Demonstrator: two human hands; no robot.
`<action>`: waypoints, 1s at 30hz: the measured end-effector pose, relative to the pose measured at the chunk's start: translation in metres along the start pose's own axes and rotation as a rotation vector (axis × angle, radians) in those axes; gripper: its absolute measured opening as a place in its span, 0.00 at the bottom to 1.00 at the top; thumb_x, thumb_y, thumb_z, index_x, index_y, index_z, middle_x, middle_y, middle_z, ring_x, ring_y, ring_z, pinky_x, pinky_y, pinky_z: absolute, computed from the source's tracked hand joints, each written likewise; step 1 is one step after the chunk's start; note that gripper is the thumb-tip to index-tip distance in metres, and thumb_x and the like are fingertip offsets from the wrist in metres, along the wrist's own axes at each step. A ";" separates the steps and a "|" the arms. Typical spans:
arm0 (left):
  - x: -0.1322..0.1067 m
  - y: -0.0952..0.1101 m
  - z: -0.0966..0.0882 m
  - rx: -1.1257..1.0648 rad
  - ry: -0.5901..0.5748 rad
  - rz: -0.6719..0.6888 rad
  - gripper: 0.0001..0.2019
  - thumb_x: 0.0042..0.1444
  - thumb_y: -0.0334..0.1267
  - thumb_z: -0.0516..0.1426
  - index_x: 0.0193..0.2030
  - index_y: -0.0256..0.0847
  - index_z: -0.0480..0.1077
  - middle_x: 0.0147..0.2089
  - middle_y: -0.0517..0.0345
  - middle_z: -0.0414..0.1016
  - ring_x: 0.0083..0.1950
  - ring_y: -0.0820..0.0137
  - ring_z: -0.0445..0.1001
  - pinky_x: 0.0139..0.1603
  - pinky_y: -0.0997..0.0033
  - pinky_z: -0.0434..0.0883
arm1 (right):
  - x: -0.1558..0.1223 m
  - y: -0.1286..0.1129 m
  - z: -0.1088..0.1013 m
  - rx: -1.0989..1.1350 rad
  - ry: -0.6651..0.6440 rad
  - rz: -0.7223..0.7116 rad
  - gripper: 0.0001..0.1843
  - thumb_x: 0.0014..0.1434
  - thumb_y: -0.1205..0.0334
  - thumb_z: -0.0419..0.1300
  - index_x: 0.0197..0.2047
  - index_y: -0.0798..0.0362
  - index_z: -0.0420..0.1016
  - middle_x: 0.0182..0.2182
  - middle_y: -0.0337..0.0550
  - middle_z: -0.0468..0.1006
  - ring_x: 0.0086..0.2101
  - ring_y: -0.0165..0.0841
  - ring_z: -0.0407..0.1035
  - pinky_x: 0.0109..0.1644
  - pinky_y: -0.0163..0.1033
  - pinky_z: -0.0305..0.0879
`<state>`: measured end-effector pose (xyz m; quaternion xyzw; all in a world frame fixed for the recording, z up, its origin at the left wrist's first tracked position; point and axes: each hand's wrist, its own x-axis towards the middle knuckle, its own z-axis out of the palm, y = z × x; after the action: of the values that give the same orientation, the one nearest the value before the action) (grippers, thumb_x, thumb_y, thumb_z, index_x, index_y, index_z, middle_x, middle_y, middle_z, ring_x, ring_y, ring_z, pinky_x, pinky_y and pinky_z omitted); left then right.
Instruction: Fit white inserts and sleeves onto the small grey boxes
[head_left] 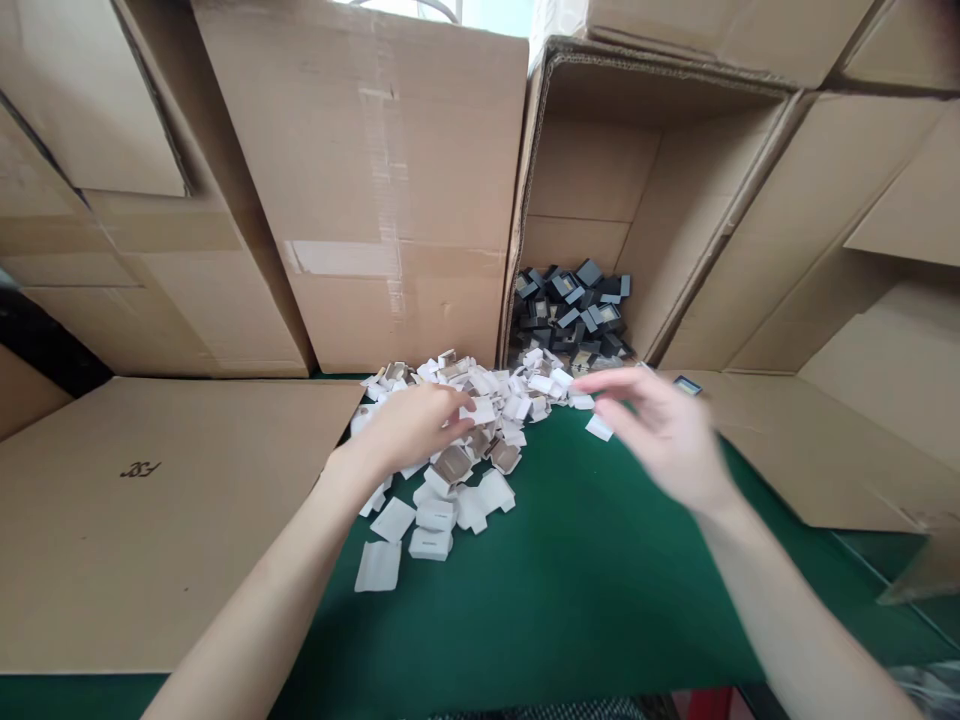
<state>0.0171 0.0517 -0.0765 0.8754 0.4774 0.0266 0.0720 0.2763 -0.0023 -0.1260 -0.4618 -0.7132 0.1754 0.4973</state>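
My left hand (420, 425) reaches over a heap of small white cardboard cartons (517, 405). Its thumb and fingers pinch one small white carton (480, 410) at the heap's middle. To the right, my right hand (664, 435) hovers above the green table with thumb and fingers apart, slightly blurred, and holds nothing I can see. A loose white piece (599, 427) lies just left of its fingertips. Several flattened or opened white cartons (379, 566) spread toward me from the heap.
An open cardboard box (585, 170) on its side holds a pile of small black items (574, 305). A tall box (405, 180) stands behind the heap. Cardboard flaps lie left (187, 530) and right (817, 450) on the green table (570, 600). A small dark item (688, 385) lies beyond my right hand.
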 end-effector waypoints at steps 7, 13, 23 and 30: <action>-0.005 0.006 0.060 0.207 0.041 0.006 0.21 0.56 0.51 0.56 0.54 0.46 0.66 0.48 0.52 0.69 0.47 0.59 0.70 0.32 0.69 0.65 | -0.005 0.084 0.050 -0.601 -0.248 0.191 0.21 0.61 0.60 0.55 0.57 0.55 0.66 0.60 0.54 0.64 0.59 0.48 0.58 0.59 0.54 0.57; -0.008 -0.003 0.081 0.250 0.200 0.006 0.19 0.59 0.40 0.53 0.58 0.48 0.62 0.47 0.53 0.68 0.52 0.59 0.66 0.39 0.66 0.68 | -0.014 0.136 0.011 -0.790 -0.217 0.466 0.27 0.61 0.53 0.53 0.60 0.57 0.63 0.62 0.57 0.61 0.58 0.49 0.59 0.58 0.52 0.58; -0.005 0.005 0.076 0.259 0.412 0.070 0.17 0.61 0.38 0.51 0.57 0.46 0.64 0.43 0.54 0.72 0.47 0.60 0.65 0.45 0.60 0.65 | -0.007 0.231 -0.066 -0.850 0.163 0.542 0.18 0.56 0.62 0.55 0.49 0.57 0.72 0.50 0.58 0.71 0.50 0.50 0.64 0.50 0.53 0.62; 0.013 0.069 0.072 -0.201 0.456 0.103 0.19 0.60 0.39 0.53 0.58 0.48 0.61 0.46 0.56 0.69 0.48 0.66 0.65 0.49 0.66 0.66 | -0.011 0.216 -0.057 -0.764 0.011 0.286 0.08 0.56 0.65 0.55 0.33 0.49 0.77 0.46 0.42 0.75 0.49 0.39 0.65 0.53 0.45 0.61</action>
<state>0.0899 0.0180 -0.1377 0.8582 0.4311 0.2744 0.0477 0.4312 0.0875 -0.2599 -0.7086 -0.6532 -0.0372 0.2644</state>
